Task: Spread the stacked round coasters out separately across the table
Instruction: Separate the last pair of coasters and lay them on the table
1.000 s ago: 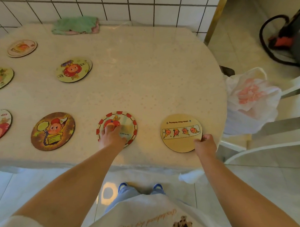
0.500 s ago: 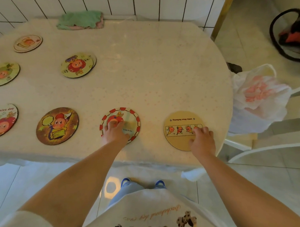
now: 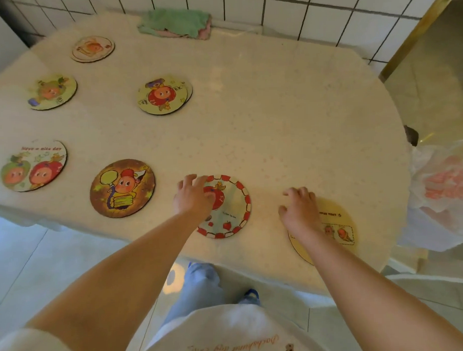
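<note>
Round cartoon coasters lie apart on the cream table (image 3: 289, 126). My left hand (image 3: 193, 196) hovers with spread fingers over the left part of a red-and-white rimmed coaster (image 3: 231, 209). My right hand (image 3: 301, 212) is over the left edge of a yellow coaster (image 3: 337, 229) near the table's front edge, fingers loosely curled, holding nothing. A brown coaster (image 3: 122, 188) lies left of my left hand. A short stack (image 3: 164, 95) of two or more offset coasters sits mid-table.
Single coasters lie at the left: one with lettering (image 3: 33, 166), a green one (image 3: 53, 91), a pale one (image 3: 92, 48). A folded green cloth (image 3: 174, 23) rests by the tiled wall. A white plastic bag (image 3: 443, 191) hangs on a chair at right.
My right hand let go of the yellow coaster's edge and moved left and up over it. My left hand lifted and spread its fingers. The view shifted right.
</note>
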